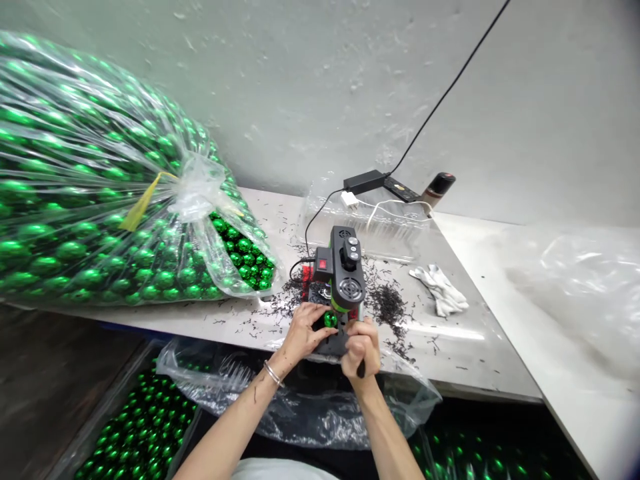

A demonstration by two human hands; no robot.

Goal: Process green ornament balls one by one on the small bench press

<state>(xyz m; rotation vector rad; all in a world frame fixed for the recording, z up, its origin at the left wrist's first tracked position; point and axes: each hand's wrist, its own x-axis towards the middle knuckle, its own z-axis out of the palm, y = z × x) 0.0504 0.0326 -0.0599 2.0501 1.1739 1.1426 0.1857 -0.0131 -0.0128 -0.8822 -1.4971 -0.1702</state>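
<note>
A small black bench drill machine (349, 273) with a round vented top stands on the metal table. Under its head sits a shiny green ball (331, 319). My left hand (304, 330) is closed around the ball, thumb and fingers on either side of it. My right hand (362, 345) is wrapped round a dark-ended lever at the machine's right side; most of the lever is hidden by the fingers. Dark curled shavings (387, 304) lie beside the machine.
A large clear bag of green balls (90, 193) fills the left. White gloves (441, 291), a plastic tray (395, 240), a power adapter (364, 181) and a dark-capped bottle (439, 187) are on the table. Below are bins of green balls (143, 427) and plastic sheeting (310, 417).
</note>
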